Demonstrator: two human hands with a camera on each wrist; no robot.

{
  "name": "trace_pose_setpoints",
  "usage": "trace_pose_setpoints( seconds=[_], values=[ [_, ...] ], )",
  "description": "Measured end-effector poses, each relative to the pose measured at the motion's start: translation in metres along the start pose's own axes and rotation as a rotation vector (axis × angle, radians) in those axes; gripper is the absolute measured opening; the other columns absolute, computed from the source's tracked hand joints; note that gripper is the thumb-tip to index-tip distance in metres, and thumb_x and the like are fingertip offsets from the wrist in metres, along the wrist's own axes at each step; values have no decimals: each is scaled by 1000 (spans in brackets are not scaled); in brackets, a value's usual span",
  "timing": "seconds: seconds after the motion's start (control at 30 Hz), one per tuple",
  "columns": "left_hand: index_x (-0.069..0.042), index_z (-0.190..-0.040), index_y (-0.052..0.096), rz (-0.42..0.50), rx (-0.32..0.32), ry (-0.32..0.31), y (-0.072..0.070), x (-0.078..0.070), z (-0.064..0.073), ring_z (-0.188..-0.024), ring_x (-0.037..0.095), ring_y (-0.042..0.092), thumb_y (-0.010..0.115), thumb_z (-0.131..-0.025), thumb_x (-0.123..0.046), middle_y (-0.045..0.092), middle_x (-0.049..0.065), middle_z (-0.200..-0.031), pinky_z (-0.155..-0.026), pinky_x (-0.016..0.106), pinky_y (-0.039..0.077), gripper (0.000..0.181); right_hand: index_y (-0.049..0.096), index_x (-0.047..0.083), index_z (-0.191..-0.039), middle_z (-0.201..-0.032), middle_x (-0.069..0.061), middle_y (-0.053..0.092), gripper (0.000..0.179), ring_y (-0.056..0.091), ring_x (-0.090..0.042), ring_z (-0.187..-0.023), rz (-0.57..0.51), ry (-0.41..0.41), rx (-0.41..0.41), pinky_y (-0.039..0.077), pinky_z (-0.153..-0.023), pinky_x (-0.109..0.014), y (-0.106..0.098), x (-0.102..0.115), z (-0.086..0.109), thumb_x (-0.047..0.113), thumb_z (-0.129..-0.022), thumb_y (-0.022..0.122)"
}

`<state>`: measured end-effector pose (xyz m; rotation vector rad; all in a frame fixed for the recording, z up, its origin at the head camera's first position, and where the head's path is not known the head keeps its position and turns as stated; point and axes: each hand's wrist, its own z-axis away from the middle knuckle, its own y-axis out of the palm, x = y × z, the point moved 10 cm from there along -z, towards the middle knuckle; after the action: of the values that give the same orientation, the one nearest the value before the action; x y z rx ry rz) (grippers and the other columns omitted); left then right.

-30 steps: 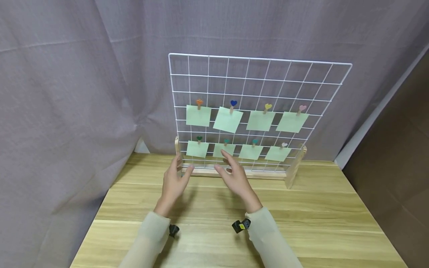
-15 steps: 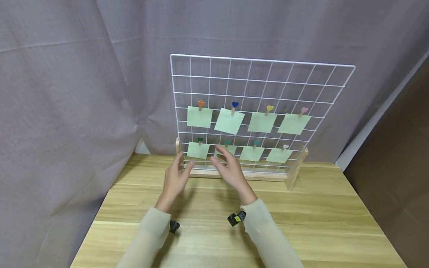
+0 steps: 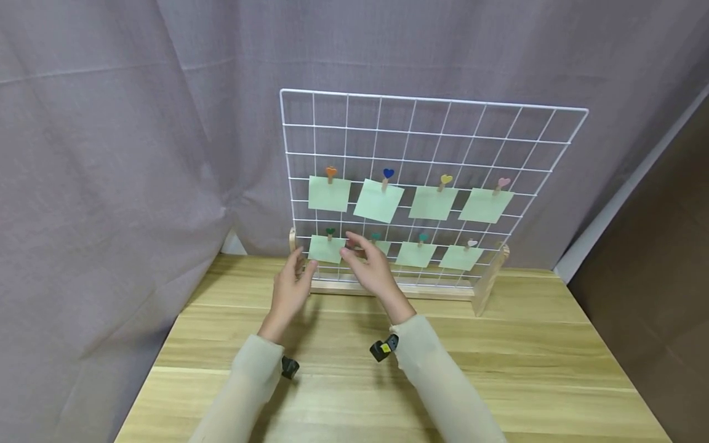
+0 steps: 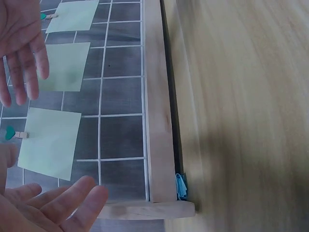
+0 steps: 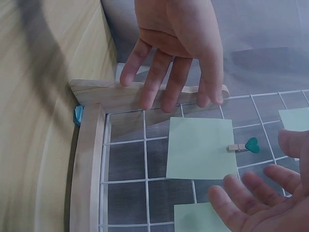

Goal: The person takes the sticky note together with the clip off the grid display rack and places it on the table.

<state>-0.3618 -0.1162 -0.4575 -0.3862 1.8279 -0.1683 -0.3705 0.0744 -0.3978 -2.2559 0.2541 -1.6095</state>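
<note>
A white wire grid (image 3: pixel 432 132) stands upright in a wooden base (image 3: pixel 443 292), with pale green paper notes clipped on in two rows. The lower-left note (image 3: pixel 325 249) hangs from a small peg with a dark green heart (image 3: pixel 330 232). My left hand (image 3: pixel 289 290) is by the grid's lower left corner, fingers relaxed and holding nothing. To that note's right hovers my right hand (image 3: pixel 373 271), fingers loosely bent, partly covering the neighbouring note (image 3: pixel 382 247). In the right wrist view both hands flank the lower-left note (image 5: pixel 200 150), apart from its peg (image 5: pixel 244 146).
Upper-row notes hang from orange (image 3: pixel 331 172), blue (image 3: pixel 388 174), yellow (image 3: pixel 445 179) and pink (image 3: pixel 503 183) heart pegs. A grey curtain (image 3: pixel 138 154) is behind the wooden table (image 3: pixel 498 381). Something small and blue (image 4: pixel 181 186) sits beside the base's left end.
My right hand has moved left and a little up, towards the lower-left note. The left hand has shifted only slightly. The notes and pegs keep their places on the grid.
</note>
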Motion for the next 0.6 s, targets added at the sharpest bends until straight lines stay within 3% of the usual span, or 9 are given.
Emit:
trace_pose_setpoints(
  seconds=[0.13,0.33,0.5,0.6],
  values=[
    [-2,-157,44,14,-2,-14,1,0,-2,-128,41,63,55,-111,-36,60,26,-145,-106,53,52,58,55,5,-151,-141,-19,63,50,62,-39,-124,11,-13,9,52,-105,-53,3,4,-6,28,-107,64],
    [-1,-157,45,54,7,-46,6,1,-6,-114,43,70,52,-112,-35,62,26,-142,-95,51,59,57,55,0,-150,-136,-19,65,49,62,-35,-123,66,-58,40,52,-105,-49,8,12,-16,24,-108,62],
    [-2,-154,48,34,-2,-59,5,1,-12,-103,46,73,53,-111,-27,67,27,-133,-87,49,62,50,55,-1,-149,-124,-18,67,48,65,-30,-103,115,-83,60,56,-89,-41,12,18,-23,23,-108,62],
    [-3,-152,52,-5,-10,-61,4,-1,-17,-93,42,75,54,-111,-26,72,25,-124,-80,46,62,47,55,-2,-149,-117,-16,67,49,61,-25,-92,134,-89,66,52,-79,-32,15,19,-27,24,-108,62]
  ],
)
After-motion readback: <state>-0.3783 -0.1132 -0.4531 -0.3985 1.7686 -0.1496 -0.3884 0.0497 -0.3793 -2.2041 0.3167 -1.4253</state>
